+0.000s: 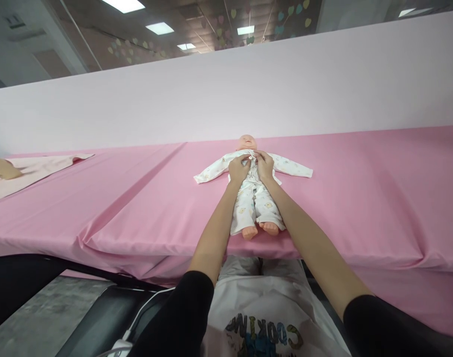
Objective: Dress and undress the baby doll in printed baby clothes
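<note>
A baby doll point(247, 143) lies on its back, its head away from me and its bare feet toward me. It wears a white patterned long-sleeved baby shirt point(292, 167) and matching trousers point(244, 206). The sleeves are spread out to both sides. At the upper chest my left hand point(239, 167) pinches one side of the shirt front. Just across from it, my right hand point(264, 166) holds the other side near the neckline with bent fingers. Between the two hands a small pale spot, perhaps a fastener, shows on the cloth; its details are too small to tell.
A pink cloth point(144, 218) with creases covers the table. Behind it rises a white partition point(226, 99). At far left, a beige object point(3, 168) rests on a pale cloth point(36, 173). Below the table's left edge are a black chair point(88, 317) and a white cable point(139, 312).
</note>
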`<state>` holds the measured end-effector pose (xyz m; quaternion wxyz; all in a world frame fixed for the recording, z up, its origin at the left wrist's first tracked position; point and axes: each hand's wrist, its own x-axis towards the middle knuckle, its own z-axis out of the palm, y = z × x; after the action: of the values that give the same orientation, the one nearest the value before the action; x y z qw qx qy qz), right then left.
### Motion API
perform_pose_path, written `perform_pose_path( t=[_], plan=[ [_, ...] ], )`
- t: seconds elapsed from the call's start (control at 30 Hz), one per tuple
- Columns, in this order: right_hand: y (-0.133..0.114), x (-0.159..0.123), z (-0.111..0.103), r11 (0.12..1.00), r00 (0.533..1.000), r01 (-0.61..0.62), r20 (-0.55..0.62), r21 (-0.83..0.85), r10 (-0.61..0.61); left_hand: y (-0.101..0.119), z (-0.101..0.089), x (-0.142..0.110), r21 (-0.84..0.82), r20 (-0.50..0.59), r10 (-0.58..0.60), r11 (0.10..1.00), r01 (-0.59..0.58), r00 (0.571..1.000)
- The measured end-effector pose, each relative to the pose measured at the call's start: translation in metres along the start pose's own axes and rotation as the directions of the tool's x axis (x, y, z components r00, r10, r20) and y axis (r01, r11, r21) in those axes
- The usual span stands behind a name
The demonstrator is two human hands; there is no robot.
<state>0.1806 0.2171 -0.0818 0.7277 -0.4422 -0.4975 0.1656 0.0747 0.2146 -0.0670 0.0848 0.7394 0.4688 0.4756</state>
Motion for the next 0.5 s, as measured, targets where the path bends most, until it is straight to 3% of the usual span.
perform_pose_path(
  t=[0.3, 0.5],
  plan=[
    [-0.0057, -0.0042, 0.0041, 0.986, 0.995, 0.079, 0.066, -0.149, -0.070, 0.0028, -0.0006, -0.0011, 0.000, -0.031, -0.103, 0.995, 0.103, 0.994],
    [-0.0061, -0.0038, 0.0031, 0.994, 0.995, 0.070, 0.073, -0.088, -0.064, -0.0013, 0.0016, 0.0019, -0.115, -0.057, -0.119, 0.987, 0.112, 0.991]
  ],
)
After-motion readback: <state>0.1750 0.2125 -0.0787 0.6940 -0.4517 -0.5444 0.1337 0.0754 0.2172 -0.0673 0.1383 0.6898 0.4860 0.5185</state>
